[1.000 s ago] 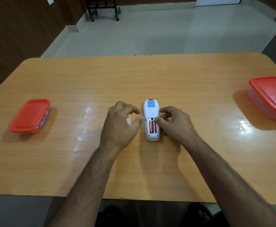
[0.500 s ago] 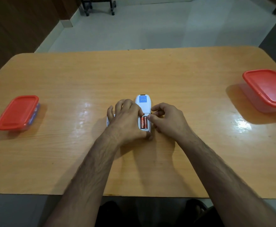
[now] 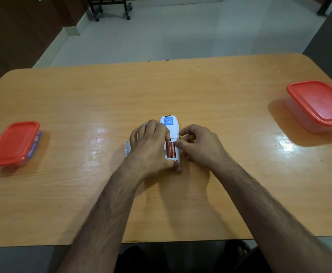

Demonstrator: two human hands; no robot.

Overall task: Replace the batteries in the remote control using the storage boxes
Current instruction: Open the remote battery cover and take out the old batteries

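A white remote control [image 3: 171, 127] lies face down at the middle of the wooden table [image 3: 180, 85], its battery bay uncovered with two orange batteries [image 3: 171, 149] inside. My left hand [image 3: 151, 146] curls round the remote's left side, thumb at its near end and a fingertip at the top of the batteries. My right hand [image 3: 198, 144] holds the remote's right edge, thumb tip beside the batteries. The white battery cover [image 3: 127, 148] lies just left of my left hand, partly hidden.
A small red-lidded storage box [image 3: 13, 143] sits near the table's left edge. A larger red-lidded box [image 3: 318, 104] stands at the far right. Beyond the table is a tiled floor with a wheeled black stand [image 3: 110, 8].
My left hand moved right from beside the cover onto the remote, and one finger now reaches the batteries. My right hand stayed on the remote's right side.
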